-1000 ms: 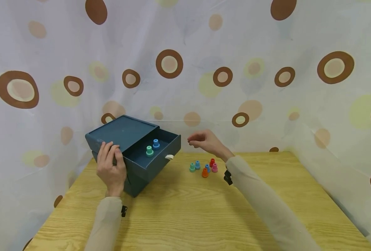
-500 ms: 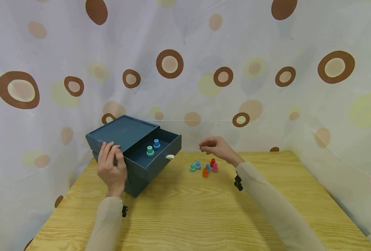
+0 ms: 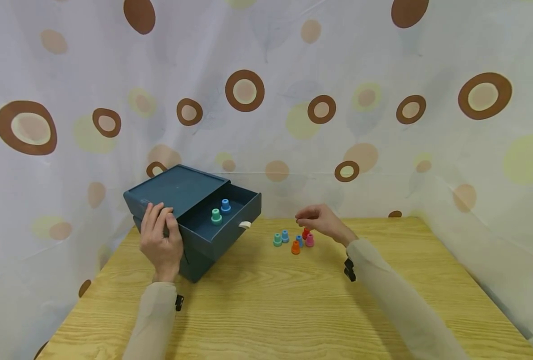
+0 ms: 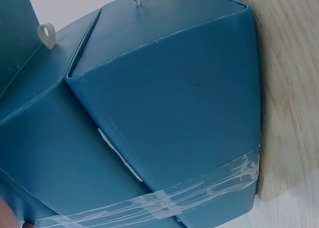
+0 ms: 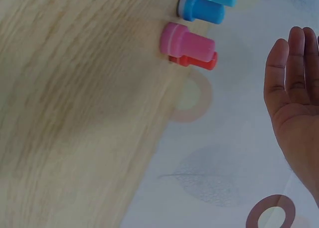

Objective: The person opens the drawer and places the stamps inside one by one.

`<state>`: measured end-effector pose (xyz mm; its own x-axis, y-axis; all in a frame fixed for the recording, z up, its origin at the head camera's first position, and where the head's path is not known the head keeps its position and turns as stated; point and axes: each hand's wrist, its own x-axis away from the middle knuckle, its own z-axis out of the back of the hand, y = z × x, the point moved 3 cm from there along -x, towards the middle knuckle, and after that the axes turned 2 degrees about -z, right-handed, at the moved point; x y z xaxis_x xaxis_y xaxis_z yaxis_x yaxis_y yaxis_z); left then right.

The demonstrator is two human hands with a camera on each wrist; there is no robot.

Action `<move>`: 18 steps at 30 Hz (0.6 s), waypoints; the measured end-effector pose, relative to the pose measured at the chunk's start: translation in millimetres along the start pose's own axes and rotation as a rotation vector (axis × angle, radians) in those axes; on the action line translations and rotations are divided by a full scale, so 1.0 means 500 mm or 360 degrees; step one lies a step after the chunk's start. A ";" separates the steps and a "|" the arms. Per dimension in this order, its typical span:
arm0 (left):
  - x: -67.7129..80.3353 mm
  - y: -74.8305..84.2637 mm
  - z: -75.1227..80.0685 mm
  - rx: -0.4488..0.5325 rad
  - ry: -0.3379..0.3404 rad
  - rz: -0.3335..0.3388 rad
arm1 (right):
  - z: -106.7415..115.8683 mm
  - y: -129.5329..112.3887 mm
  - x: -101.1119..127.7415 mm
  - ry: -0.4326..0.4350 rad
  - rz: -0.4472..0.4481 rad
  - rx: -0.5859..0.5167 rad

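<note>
The left hand [image 3: 159, 243] rests on the left front corner of a dark blue box [image 3: 176, 187] that stands on the left part of the wooden desk [image 3: 266, 310]. Its fingers lie curved around the corner of the box, with the thumb next to the side of the upper drawer [image 3: 221, 225]. This drawer is pulled out toward the right. Inside it stand two small pegs, a green one [image 3: 216, 216] and a blue one [image 3: 225, 205], close to each other. A small white tab [image 3: 244, 225] hangs on the front of the drawer. In the left wrist view the box [image 4: 164, 118] fills almost the whole picture, and a strip of clear tape [image 4: 164, 200] goes across its side.

The right hand [image 3: 321, 222] hovers just above a small group of pegs on the desk, to the right of the box. Its fingers are loosely bent and hold nothing; in the right wrist view the palm [image 5: 295, 103] is open with straight fingers. The group has a teal peg [image 3: 277, 240], a light blue peg [image 3: 285, 236], a blue peg [image 3: 300, 240], an orange peg [image 3: 295, 247], a red peg [image 3: 306, 233] and a pink peg [image 3: 309, 240]. The red and pink pegs are nearest to the hand. All pegs stand upright. Behind the desk hangs a white curtain [image 3: 383, 60] with brown rings.
</note>
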<state>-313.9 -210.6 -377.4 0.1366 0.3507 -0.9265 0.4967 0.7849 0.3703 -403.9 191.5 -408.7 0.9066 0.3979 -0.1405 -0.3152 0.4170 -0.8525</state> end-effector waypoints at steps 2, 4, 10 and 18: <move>-0.001 0.000 0.001 0.0003 0.0004 -0.0008 | -0.001 0.009 0.002 -0.0009 -0.0017 -0.0016; -0.005 0.001 -0.001 0.0013 0.0001 -0.0015 | 0.002 0.016 0.003 0.0003 -0.0043 -0.0044; -0.010 -0.001 -0.007 -0.0002 0.0007 -0.0014 | 0.013 0.030 0.005 0.0027 -0.0080 -0.0064; 0.000 -0.004 -0.003 -0.0012 0.0016 -0.0018 | 0.018 0.062 0.014 0.0073 -0.0129 -0.0041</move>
<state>-316.1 -211.4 -378.1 0.1224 0.3467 -0.9299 0.4917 0.7927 0.3603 -409.9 214.4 -431.5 0.9410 0.3255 -0.0927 -0.2333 0.4252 -0.8745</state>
